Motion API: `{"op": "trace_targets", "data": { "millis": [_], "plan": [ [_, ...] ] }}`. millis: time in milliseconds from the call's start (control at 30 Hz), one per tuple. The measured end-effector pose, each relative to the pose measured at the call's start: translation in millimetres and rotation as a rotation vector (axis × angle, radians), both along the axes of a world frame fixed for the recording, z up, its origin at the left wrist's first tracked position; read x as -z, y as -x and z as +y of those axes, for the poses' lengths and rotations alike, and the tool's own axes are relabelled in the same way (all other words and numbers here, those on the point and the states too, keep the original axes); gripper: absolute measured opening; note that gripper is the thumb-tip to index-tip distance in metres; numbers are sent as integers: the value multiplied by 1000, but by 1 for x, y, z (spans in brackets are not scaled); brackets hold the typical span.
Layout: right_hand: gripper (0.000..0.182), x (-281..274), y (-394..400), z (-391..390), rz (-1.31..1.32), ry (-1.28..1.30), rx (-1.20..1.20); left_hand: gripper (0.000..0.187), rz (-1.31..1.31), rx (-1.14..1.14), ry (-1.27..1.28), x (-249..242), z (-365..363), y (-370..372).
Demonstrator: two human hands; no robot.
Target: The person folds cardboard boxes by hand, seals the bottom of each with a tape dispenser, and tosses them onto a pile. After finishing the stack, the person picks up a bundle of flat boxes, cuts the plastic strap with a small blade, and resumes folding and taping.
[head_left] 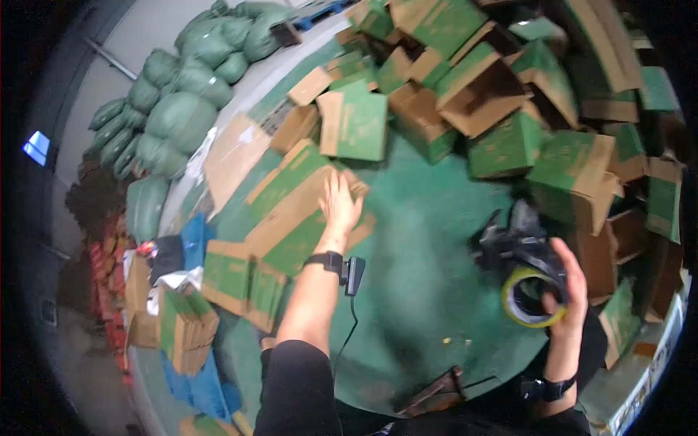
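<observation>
My left hand [340,202] lies on a flattened-looking green and brown cardboard box [291,207], its fingers stretched out over the end of the box. In my right hand [571,287] is a black tape dispenser [525,236] with a roll of yellow-edged tape [511,305]. The fingers wrap round the roll's side, and the dispenser is blurred. It is held above the green floor, apart from the box. A strap with a small black device sits on my left wrist.
Open green and brown cartons [483,91] are heaped at the back and right. Stuffed green sacks [182,120] are piled against the far left wall. Folded cartons [187,327] stand at the left by a blue sheet [200,385]. A brown object [436,392] lies near my legs.
</observation>
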State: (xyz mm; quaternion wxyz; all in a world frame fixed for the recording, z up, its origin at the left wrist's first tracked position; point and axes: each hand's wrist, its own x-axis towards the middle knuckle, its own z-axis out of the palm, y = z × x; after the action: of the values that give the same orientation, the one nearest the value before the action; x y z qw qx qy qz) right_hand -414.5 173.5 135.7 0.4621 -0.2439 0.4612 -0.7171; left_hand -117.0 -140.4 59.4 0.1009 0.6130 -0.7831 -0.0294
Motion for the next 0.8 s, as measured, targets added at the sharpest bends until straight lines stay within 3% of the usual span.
{"op": "trace_targets", "data": {
  "millis": [100, 167, 200, 233, 300, 367, 433, 500, 533, 567, 600, 633, 700, 733, 800],
  "plan": [
    [63, 50, -16, -26, -582, 348, -162, 83, -133, -184, -43, 38, -10, -99],
    [63, 50, -57, -46, -971, -20, 231, 89, -185, -317, 53, 54, -20, -147],
    [61, 63, -65, -48, -1072, -81, 228, 92, -194, -343, 53, 60, -22, -163],
    [55, 107, -65, -42, -1052, 205, -210, 92, -192, -360, 32, 68, -24, -176],
    [43, 133, -81, -45, -863, -31, -363, 92, -213, -256, 49, 78, -18, -196],
    [33, 125, -115, -50, -746, -181, -385, 91, -243, -250, 122, 80, -1, -196],
    [32, 112, -134, -60, -763, -107, -391, 82, -253, -216, 224, 72, 35, -189],
    [37, 105, -133, -62, -750, -38, -544, 71, -145, -103, 160, 71, 73, -199],
    [39, 83, -137, -66, -551, -114, -557, 53, 52, -23, 159, 73, 93, -203],
    [41, 56, -141, -72, -295, -207, -589, 40, 225, 94, -49, 89, 111, -217],
    [44, 46, -146, -75, -80, -171, -605, 29, 27, 239, -17, 70, 135, -208],
    [46, 48, -145, -76, 236, -270, -625, 22, 60, 278, 12, 56, 153, -197],
    [42, 61, -153, -90, 1188, 171, -247, 20, 15, 312, -42, 32, 178, -180],
    [39, 58, -152, -99, 1430, 332, -288, 19, 48, 394, -58, 24, 194, -172],
    [40, 65, -166, -92, 1600, 263, -464, 17, 101, 479, -116, 16, 225, -168]
  ]
}}
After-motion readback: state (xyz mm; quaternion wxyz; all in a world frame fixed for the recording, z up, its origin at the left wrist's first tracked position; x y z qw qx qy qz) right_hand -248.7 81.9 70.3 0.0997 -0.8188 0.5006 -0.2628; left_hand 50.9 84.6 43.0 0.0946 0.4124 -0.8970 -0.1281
